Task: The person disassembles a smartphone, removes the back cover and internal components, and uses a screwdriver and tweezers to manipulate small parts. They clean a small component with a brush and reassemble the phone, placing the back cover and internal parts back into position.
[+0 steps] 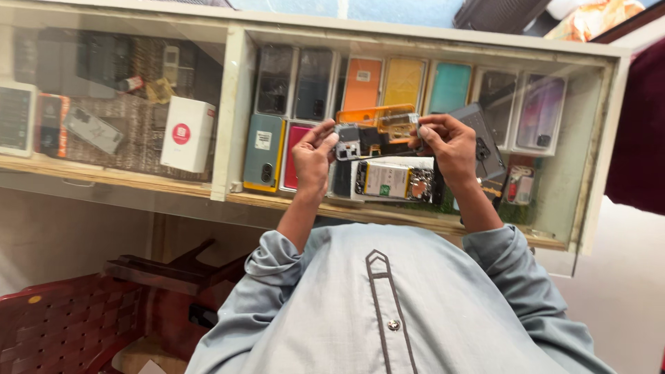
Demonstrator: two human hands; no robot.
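Observation:
Both my hands hold up an opened phone body [370, 140] with bare circuit parts and an orange-tinted transparent piece at its top. My left hand [313, 158] pinches its left end. My right hand [447, 144] grips its right end with the fingers curled over the edge. Just beneath, on the glass counter top [208, 187], lies a second opened phone [391, 181] showing its battery and board. A dark grey back cover [488, 149] lies behind my right hand. My grey shirt [388, 305] fills the lower middle.
A glass display counter holds rows of phone covers [405, 82] in orange, yellow, teal and grey, plus a white box [187, 133]. A red plastic chair [62, 322] and a dark wooden stool [173, 266] stand at the lower left. A maroon cloth [641, 131] hangs at the right edge.

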